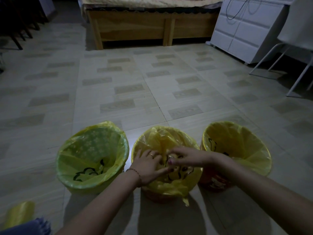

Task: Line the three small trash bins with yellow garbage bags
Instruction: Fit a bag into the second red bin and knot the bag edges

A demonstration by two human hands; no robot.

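On the floor (118, 92) before me stand three bins in a row, mouths up. My left hand (149, 165) lies with fingers spread, pressing the yellow bag (169, 141) inside the middle bin (159, 195). My right hand (184, 156) pinches a fold of that bag at its centre. The left bin (92, 158) and right bin (236, 148) are lined, rims wrapped. A bag roll (19, 214) lies at lower left, beside blue cloth (32, 228).

we can read no words or numbers; the yellow bags (88, 167) carry only black line drawings.
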